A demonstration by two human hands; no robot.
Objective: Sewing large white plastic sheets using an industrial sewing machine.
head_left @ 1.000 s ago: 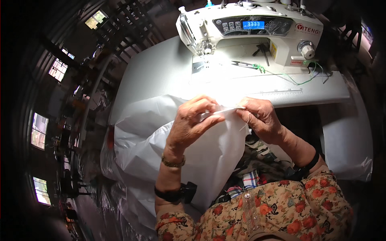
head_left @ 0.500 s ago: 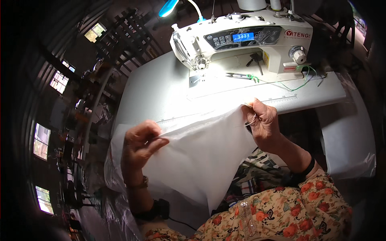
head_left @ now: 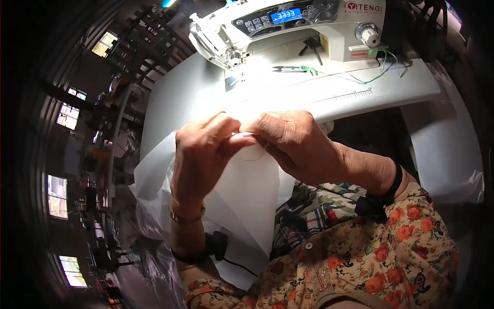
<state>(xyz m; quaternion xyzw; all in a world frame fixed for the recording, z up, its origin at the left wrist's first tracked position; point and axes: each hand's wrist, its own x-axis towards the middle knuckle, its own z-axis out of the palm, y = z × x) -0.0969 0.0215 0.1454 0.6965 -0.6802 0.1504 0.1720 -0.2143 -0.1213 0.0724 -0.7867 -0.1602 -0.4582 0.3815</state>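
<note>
My left hand (head_left: 203,152) and my right hand (head_left: 296,141) meet in front of the sewing machine, fingertips almost touching. Each pinches the upper edge of a sheer white fabric (head_left: 242,188), which hangs down between my arms toward my lap. A loose thread (head_left: 259,157) dangles under the right fingers. Fingers cover the exact spot where the edge is gripped. Behind them stands the white sewing machine (head_left: 329,36), its needle area (head_left: 235,64) brightly lit and apart from the cloth.
On the machine bed lie thread snips (head_left: 288,69) with a green cord (head_left: 368,80) and a small dark tool (head_left: 310,46). The pale table (head_left: 175,98) carries a printed ruler (head_left: 347,97). Plastic-wrapped white material (head_left: 445,154) hangs at the right.
My right hand has come left to meet my left hand, which rose a little. The fabric edge, stretched between them before, is now gathered and hangs slack. The view has shifted, moving the machine up-left.
</note>
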